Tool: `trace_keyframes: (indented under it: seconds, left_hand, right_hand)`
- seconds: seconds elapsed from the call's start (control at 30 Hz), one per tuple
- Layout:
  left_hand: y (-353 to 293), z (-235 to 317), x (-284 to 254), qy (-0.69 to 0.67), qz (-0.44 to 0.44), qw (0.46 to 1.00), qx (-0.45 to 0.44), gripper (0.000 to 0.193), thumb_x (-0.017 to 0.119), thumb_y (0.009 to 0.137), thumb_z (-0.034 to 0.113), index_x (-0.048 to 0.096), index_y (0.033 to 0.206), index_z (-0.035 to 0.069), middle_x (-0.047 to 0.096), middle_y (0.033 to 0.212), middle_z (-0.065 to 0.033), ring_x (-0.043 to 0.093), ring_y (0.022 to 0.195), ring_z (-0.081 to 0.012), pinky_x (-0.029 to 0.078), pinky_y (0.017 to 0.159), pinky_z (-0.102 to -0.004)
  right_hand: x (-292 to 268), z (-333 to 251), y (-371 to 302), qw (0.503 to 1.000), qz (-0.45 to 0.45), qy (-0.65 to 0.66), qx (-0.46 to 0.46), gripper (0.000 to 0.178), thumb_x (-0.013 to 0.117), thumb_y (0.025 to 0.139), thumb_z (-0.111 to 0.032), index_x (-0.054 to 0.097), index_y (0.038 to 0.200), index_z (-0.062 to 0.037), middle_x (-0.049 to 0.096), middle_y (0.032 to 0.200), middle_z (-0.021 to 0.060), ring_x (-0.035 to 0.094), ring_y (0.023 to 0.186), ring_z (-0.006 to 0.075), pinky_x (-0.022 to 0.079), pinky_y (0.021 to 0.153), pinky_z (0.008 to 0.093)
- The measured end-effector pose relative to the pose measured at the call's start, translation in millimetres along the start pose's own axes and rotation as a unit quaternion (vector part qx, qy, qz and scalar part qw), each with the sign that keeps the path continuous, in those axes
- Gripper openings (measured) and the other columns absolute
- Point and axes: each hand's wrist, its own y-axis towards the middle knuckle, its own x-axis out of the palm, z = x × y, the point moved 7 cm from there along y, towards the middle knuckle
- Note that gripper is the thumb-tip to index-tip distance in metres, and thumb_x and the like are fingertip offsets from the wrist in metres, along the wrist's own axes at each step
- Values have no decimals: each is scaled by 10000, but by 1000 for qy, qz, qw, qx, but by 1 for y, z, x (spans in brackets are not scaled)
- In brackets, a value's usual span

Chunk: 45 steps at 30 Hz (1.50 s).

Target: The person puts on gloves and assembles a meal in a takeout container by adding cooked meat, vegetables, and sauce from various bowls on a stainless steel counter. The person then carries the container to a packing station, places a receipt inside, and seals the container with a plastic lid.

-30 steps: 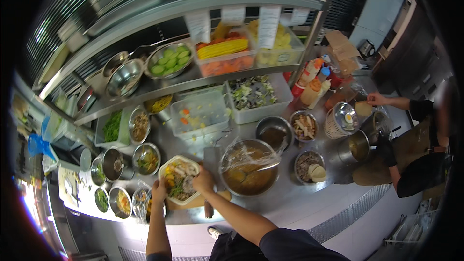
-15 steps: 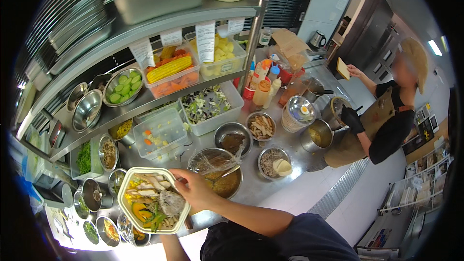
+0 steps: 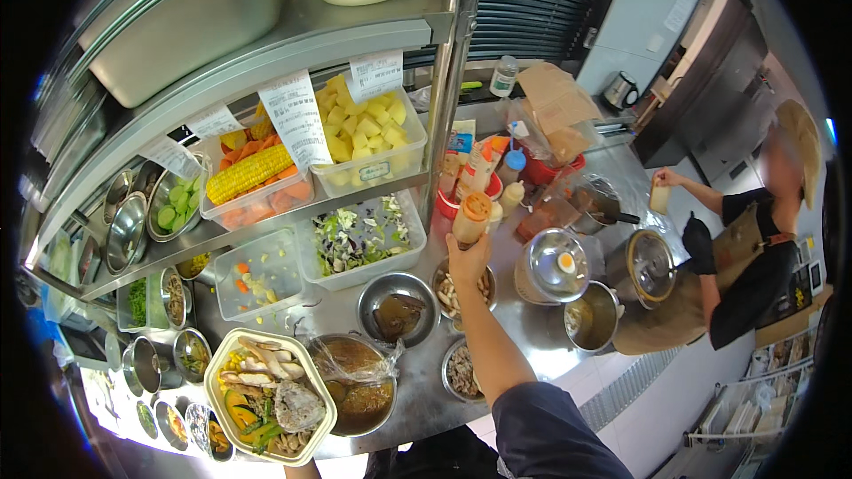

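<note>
A cream octagonal takeout bowl (image 3: pixel 332 390) sits at the lower left, filled with rice, sliced chicken, pumpkin, corn and greens. My left hand supports it from beneath; only a bit of my left forearm (image 3: pixel 303 472) shows, and the fingers are hidden. Stretched out over the counter, my right hand (image 3: pixel 469 259) is closed around a squeeze bottle (image 3: pixel 473 213) with an orange-brown top. That bottle stands beside other sauce bottles (image 3: pixel 508 195) and a red container (image 3: pixel 447 205). Below my right wrist is a steel bowl of sliced chicken (image 3: pixel 444 300), partly covered by the hand.
Near the takeout bowl are a film-draped pan of brown sauce (image 3: pixel 368 404) and a steel bowl (image 3: pixel 366 303). A shelf post (image 3: pixel 453 80) rises left of the bottles. Tubs of potato (image 3: pixel 368 129), corn (image 3: pixel 248 176) and salad (image 3: pixel 408 257) stand behind. A co-worker (image 3: pixel 745 231) stands right.
My right hand has left the takeout bowl's rim and reached forward to the squeeze bottle. The bowl stays at lower left on my left hand. The view has shifted; the co-worker's bare hand is lower.
</note>
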Motion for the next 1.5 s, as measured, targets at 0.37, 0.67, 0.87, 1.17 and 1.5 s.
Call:
trace_keyframes:
  seconds: [0.37,0.67,0.87,1.17,1.5]
  left_hand:
    - [-2,-12,21,-22,-3,999,37,526,423,978,436,490,1350,70,513,1360,-156,512,1224,-331,413,1048,-504]
    - [29,-12,74,-103,-165,981,-13,533,429,972,441,492,1348,68,512,1361,-158,514,1223,-334,410,1051,-508]
    - [20,-21,102,-175,-254,948,-80,538,433,968,445,493,1347,68,512,1362,-160,515,1221,-336,408,1053,-511]
    - [-2,-19,104,-206,-260,937,-108,609,449,936,505,492,1351,62,503,1369,-181,508,1224,-363,402,1051,-532]
    - [-10,-8,105,-170,-272,942,-102,664,433,909,581,496,1362,99,487,1398,-158,485,1250,-365,381,1055,-570]
  right_hand:
    - [28,-46,6,991,0,111,-77,686,855,622,-203,521,1180,12,586,1126,206,568,1063,375,434,933,449]
    - [-116,-219,-43,907,-335,101,-232,615,819,672,-164,543,1196,-2,649,1100,153,637,1016,269,492,899,370]
    - [-165,-332,-136,718,-560,-195,-364,654,783,643,-326,531,1155,-6,671,1003,212,667,922,354,523,814,433]
    - [-179,-385,-191,603,-505,-396,-475,598,743,616,-380,521,1040,-22,671,880,220,656,829,400,504,744,497]
    - [-211,-381,-206,599,-473,-431,-482,589,747,603,-398,540,1001,-17,671,847,209,661,780,403,518,723,497]
